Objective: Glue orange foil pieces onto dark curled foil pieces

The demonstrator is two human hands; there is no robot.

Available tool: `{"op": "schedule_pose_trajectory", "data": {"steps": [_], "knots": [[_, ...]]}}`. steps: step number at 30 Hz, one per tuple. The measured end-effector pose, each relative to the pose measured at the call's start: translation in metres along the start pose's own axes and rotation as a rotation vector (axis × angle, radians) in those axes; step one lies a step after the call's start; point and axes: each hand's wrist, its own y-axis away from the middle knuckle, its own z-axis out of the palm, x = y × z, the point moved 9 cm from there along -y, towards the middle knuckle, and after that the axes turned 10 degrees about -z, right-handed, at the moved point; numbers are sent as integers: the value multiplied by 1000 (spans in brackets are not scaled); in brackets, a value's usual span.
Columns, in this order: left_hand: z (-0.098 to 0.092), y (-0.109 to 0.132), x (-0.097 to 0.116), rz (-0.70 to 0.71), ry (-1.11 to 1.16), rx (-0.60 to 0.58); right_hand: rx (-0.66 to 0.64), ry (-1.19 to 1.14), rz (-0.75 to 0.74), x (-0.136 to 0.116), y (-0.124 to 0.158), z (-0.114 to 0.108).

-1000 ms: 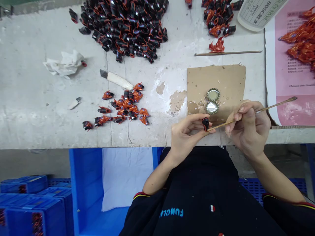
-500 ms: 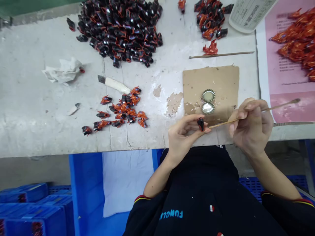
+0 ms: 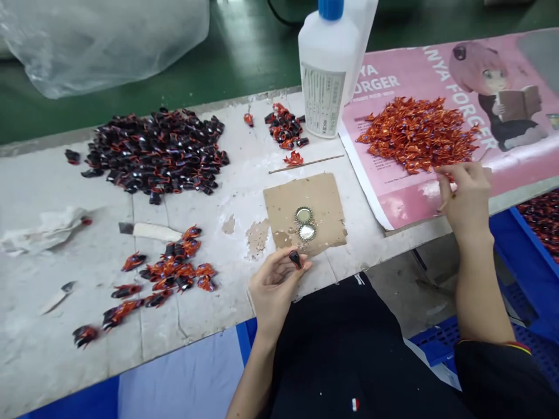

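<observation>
My left hand [image 3: 275, 285] hovers over the table's front edge, pinching a small black piece [image 3: 296, 259] between thumb and fingers. My right hand [image 3: 463, 195] is out to the right at the near edge of a heap of orange pieces [image 3: 417, 134] on a pink poster [image 3: 437, 105]. Its fingers are closed round a thin wooden stick [image 3: 446, 202], most of which is hidden. Two metal bottle caps [image 3: 304, 223] lie on a cardboard square [image 3: 305, 212] just beyond my left hand.
A large heap of black pieces [image 3: 152, 151] lies at the back left, and a smaller cluster of black-and-orange pieces [image 3: 170, 273] at the front left. A white glue bottle [image 3: 327, 64], a spare stick [image 3: 305, 163], a taped blade [image 3: 151, 231] and crumpled paper [image 3: 41, 230] are on the table. Blue crates [image 3: 537, 256] stand at the right.
My right hand has moved the stick away from the black piece and out right to the orange heap. The view has tilted up. My left hand keeps hold of the black piece.
</observation>
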Motion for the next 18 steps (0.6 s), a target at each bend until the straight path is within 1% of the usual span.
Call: {"op": "schedule_pose_trajectory", "data": {"steps": [2, 5, 7, 9, 11, 13, 14, 15, 16, 18], "knots": [[-1, 0, 0, 9, -6, 3, -31, 31, -6, 9, -8, 9], [0, -1, 1, 23, -24, 7, -83, 91, 3, 12, -16, 28], [1, 0, 5, 44, -35, 6, -108, 137, 16, 14, -18, 35], [5, 1, 11, 73, -53, 0, -87, 146, 15, 14, -18, 33], [10, 3, 17, 106, -72, -6, -36, 116, 2, 7, -14, 26], [17, 5, 22, 144, -70, -18, 11, 55, -17, -14, -5, 17], [21, 5, 25, 171, -62, -26, 21, 7, -36, -30, 1, 13], [24, 5, 28, 205, -55, -32, 62, -124, -62, -51, 7, 8], [27, 5, 31, 242, -53, -37, 55, -313, -99, -74, 14, 7], [32, 7, 37, 325, -70, -35, -120, -673, -167, -127, 30, 18]]}}
